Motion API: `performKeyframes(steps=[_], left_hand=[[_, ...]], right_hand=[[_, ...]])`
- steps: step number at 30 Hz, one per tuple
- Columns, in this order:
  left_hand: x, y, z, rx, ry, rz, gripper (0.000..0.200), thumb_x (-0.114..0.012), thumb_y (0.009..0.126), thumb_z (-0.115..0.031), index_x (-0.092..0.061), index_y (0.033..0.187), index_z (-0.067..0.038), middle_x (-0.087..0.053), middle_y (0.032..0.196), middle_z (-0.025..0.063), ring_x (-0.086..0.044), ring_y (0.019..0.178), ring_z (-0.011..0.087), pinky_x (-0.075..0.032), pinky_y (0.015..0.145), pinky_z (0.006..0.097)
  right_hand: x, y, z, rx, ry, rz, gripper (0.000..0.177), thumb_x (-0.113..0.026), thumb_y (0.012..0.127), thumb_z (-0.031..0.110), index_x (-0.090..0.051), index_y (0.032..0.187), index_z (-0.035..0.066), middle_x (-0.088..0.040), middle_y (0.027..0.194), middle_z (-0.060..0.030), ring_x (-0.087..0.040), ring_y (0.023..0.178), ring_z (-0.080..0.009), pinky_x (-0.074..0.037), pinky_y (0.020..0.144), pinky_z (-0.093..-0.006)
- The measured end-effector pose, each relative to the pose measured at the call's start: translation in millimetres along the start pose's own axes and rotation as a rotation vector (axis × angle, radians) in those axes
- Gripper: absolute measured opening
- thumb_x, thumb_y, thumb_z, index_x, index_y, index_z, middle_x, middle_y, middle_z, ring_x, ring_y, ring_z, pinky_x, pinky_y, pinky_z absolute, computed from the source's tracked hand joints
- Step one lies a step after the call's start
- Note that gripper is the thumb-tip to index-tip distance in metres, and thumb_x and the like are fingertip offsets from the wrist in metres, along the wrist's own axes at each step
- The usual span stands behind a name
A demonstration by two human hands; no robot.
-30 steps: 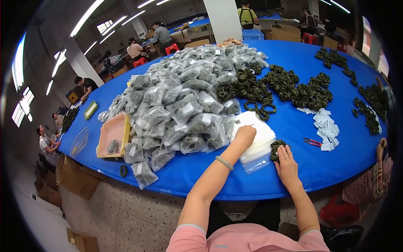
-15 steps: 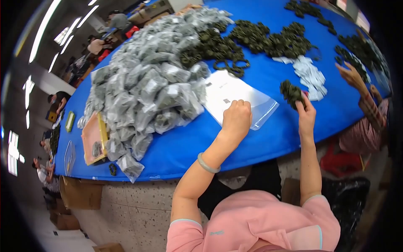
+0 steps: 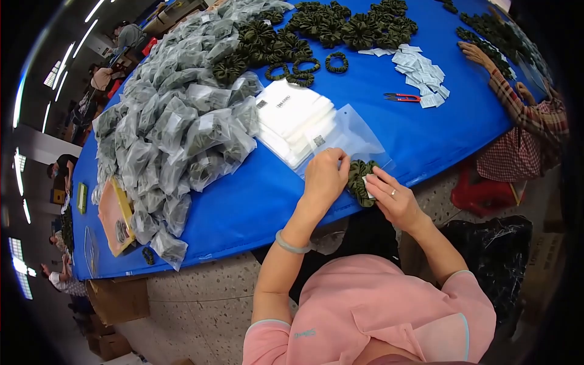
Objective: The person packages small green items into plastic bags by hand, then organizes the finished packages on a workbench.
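Observation:
My right hand [image 3: 392,198] grips a bundle of dark green scrunchies [image 3: 360,176] close to the table's near edge, with a small white label against the bundle under my fingers. Beside it, my left hand [image 3: 327,177] is closed at the near edge of a clear plastic bag [image 3: 359,131]; its fingertips are partly hidden. This bag lies spread over a stack of white printed bags [image 3: 289,115]. Loose scrunchies [image 3: 336,62] rest just beyond the stack.
Filled bags [image 3: 176,115] form a large heap on the left. White labels [image 3: 420,70] and red-handled thread snips [image 3: 403,97] lie to the right. More scrunchies [image 3: 353,24] are piled behind. A co-worker's arm [image 3: 511,97] reaches in at right; a tray [image 3: 115,216] sits at left.
My right hand has brought the scrunchie bundle left and nearer to my left hand. The snips now lie on the table by the labels. The view has shifted.

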State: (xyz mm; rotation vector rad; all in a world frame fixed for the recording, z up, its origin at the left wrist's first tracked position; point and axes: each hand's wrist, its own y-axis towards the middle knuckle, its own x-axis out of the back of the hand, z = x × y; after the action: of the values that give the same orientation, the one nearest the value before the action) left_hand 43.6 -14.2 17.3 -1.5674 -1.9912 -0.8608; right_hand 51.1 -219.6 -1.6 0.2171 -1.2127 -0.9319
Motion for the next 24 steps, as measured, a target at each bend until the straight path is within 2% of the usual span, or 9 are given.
performKeyframes(steps=[1,5,11,15,16,19,21,24], left_hand=[[0.0,-0.7,-1.3,0.0,0.001,0.002,0.006,-0.065,0.078,-0.005,-0.061,0.075,-0.002,-0.061,0.081,0.0121,-0.057,0.069,0.0281,-0.049,0.057,0.038],[-2.0,-4.3,-10.2,-0.229,0.186,-0.118,0.006,-0.068,0.078,-0.007,-0.069,0.081,-0.002,-0.066,0.084,0.0099,-0.06,0.071,0.0237,-0.05,0.061,0.0319],[-8.2,-2.8,-15.0,-0.36,0.163,-0.146,0.007,-0.069,0.078,-0.006,-0.072,0.083,-0.005,-0.067,0.097,0.0094,-0.06,0.08,0.0241,-0.05,0.071,0.0298],[-11.9,-3.0,-20.8,-0.464,0.181,-0.407,0.012,-0.065,0.086,-0.012,-0.069,0.092,-0.001,-0.064,0.107,0.0125,-0.059,0.097,0.025,-0.049,0.079,0.034],[-19.0,-5.6,-16.1,-0.463,0.184,-0.411,0.012,-0.065,0.086,-0.012,-0.069,0.092,-0.001,-0.064,0.107,0.0125,-0.059,0.097,0.025,-0.049,0.079,0.034],[-66.9,-26.7,25.3,0.099,-0.531,-0.53,0.021,-0.063,0.091,-0.016,-0.065,0.103,0.001,-0.062,0.111,0.0146,-0.054,0.108,0.0238,-0.046,0.087,0.0338],[-58.1,-27.0,16.8,0.296,-0.768,-0.555,0.023,-0.063,0.093,-0.017,-0.064,0.106,0.002,-0.061,0.112,0.0152,-0.053,0.112,0.0234,-0.045,0.089,0.0337],[-16.7,-21.9,-14.9,0.518,-1.25,-0.376,0.032,-0.061,0.096,-0.02,-0.058,0.115,0.005,-0.062,0.111,0.0158,-0.058,0.103,0.0199,-0.046,0.088,0.03]], right_hand=[[-1.1,-1.0,0.0,0.034,-0.031,0.036,0.04,-0.062,0.078,-0.006,-0.061,0.118,-0.001,-0.064,0.123,-0.0139,-0.055,0.124,-0.0334,-0.049,0.098,-0.0389],[-1.5,12.0,1.4,-0.039,-0.092,0.021,0.036,-0.064,0.079,-0.003,-0.062,0.116,-0.002,-0.063,0.123,-0.0126,-0.056,0.123,-0.0336,-0.051,0.096,-0.038],[-11.3,22.5,-4.7,-0.022,-0.13,0.017,0.034,-0.062,0.082,-0.003,-0.061,0.116,-0.002,-0.062,0.124,-0.0126,-0.056,0.122,-0.0339,-0.05,0.096,-0.0379],[-28.0,23.9,-16.5,-0.083,-0.151,0.002,0.036,-0.061,0.082,-0.004,-0.061,0.118,-0.002,-0.061,0.127,-0.0124,-0.054,0.124,-0.0337,-0.049,0.098,-0.0385],[-28.5,26.3,-16.9,-0.078,-0.149,0.001,0.036,-0.061,0.082,-0.004,-0.061,0.118,-0.002,-0.061,0.127,-0.0124,-0.054,0.124,-0.0337,-0.049,0.098,-0.0385],[-27.8,34.1,-14.0,-0.098,-0.112,0.012,0.037,-0.06,0.082,-0.005,-0.06,0.12,-0.002,-0.06,0.128,-0.0127,-0.052,0.127,-0.0334,-0.048,0.1,-0.0388],[-29.7,35.7,-13.3,-0.105,-0.099,0.019,0.038,-0.06,0.082,-0.006,-0.06,0.12,-0.002,-0.06,0.129,-0.0127,-0.052,0.127,-0.0333,-0.048,0.101,-0.0389],[-37.4,35.5,-14.5,-0.145,-0.016,0.003,0.04,-0.06,0.082,-0.007,-0.06,0.121,-0.002,-0.059,0.13,-0.0129,-0.05,0.129,-0.0333,-0.047,0.102,-0.0391]])
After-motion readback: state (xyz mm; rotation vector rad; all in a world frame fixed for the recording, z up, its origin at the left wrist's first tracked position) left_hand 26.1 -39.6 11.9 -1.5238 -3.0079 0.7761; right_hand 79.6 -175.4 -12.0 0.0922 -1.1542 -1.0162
